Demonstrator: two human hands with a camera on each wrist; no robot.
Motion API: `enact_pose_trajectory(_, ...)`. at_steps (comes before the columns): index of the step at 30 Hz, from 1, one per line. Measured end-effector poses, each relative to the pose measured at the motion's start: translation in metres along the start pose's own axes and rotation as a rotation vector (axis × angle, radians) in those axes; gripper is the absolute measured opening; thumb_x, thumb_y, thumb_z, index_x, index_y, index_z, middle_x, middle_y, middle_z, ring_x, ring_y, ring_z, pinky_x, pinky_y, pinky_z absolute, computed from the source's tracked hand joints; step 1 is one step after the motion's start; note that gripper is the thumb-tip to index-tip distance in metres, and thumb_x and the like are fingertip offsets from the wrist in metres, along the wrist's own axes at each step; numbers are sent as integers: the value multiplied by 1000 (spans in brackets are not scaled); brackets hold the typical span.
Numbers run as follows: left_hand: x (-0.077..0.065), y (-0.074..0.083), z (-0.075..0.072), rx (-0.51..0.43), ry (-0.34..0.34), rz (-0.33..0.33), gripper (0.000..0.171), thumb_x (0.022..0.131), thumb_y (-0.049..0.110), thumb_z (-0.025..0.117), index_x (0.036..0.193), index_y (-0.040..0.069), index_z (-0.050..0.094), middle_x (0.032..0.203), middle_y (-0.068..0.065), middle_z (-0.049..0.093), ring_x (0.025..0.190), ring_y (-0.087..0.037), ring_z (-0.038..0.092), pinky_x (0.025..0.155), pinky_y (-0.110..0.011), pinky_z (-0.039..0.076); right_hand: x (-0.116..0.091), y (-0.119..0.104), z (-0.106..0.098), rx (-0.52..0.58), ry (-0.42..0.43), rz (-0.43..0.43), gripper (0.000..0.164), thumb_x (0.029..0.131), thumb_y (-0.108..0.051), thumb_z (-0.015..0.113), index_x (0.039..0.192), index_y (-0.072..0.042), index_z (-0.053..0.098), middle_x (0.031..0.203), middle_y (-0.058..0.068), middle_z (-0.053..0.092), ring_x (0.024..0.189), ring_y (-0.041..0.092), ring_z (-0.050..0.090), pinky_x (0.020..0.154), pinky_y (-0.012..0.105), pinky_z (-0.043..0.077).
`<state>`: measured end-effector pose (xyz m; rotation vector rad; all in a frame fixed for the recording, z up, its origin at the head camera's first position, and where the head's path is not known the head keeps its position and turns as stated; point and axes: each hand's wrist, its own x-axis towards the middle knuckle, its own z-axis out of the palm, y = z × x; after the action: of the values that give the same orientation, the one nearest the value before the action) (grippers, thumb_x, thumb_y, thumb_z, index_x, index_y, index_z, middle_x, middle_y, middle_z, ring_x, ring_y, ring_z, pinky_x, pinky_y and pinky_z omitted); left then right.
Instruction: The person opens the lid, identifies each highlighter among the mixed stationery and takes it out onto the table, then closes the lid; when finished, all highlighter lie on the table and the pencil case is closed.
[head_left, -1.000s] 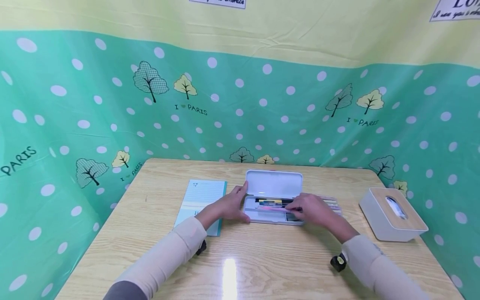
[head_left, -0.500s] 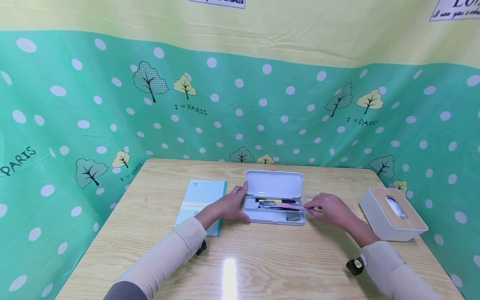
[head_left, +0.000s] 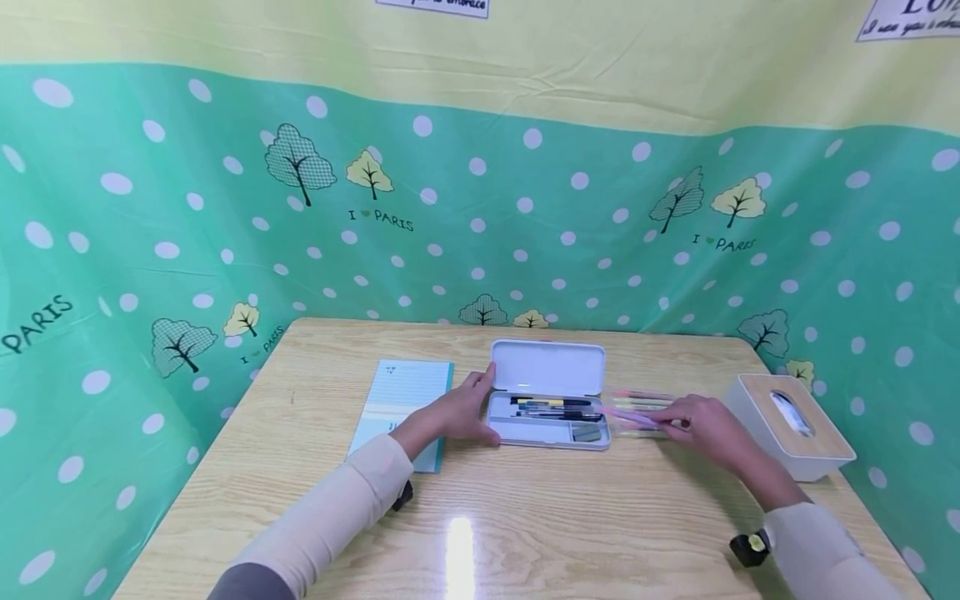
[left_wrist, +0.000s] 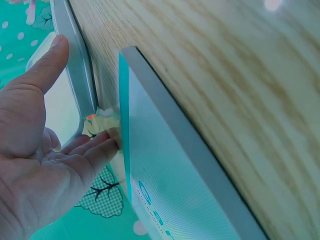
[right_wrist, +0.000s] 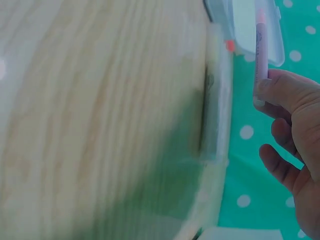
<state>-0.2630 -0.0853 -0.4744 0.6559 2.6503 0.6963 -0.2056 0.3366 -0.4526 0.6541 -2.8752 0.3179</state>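
An open white pencil case (head_left: 534, 432) lies mid-table, its lid (head_left: 548, 367) tipped back. Inside are several dark pens (head_left: 551, 408) and a grey block (head_left: 586, 432) in the front right corner. My left hand (head_left: 467, 410) rests against the case's left end, thumb and fingers extended; in the left wrist view the thumb (left_wrist: 45, 62) lies along its side. To the right of the case, my right hand (head_left: 705, 427) pinches a pink pen (right_wrist: 261, 52) by one end, the other end pointing toward the case. Several pastel pens (head_left: 645, 394) lie on the table under and behind it.
A light blue notebook (head_left: 401, 400) lies just left of the case, partly under the left forearm. At the right stands a white tissue box (head_left: 787, 425) with a wooden top. A green dotted cloth (head_left: 525, 250) hangs behind the wooden table (head_left: 570, 517).
My right hand has drawn the pink pen out of the pencil case and carried it rightward, over the pastel pens. The left hand stays where it was.
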Motion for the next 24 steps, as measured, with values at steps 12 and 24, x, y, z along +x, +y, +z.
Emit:
enact_pose_trajectory(12, 0, -1, 1, 2, 7, 16, 135, 75, 54, 87, 165, 18, -7, 166, -14, 25, 143, -35, 46, 119, -46, 42, -22, 17, 1, -1, -42, 61, 19, 85, -11, 81, 103, -18, 83, 96, 2, 79, 83, 18, 69, 68, 30, 57)
enact_pose_trajectory(24, 2, -1, 2, 5, 4, 13, 134, 75, 53, 87, 165, 19, -7, 166, -14, 24, 143, -35, 45, 119, -47, 41, -33, 28, 8, -10, -80, 30, 19, 82, -14, 83, 99, -22, 83, 93, -3, 79, 87, 20, 73, 78, 41, 61)
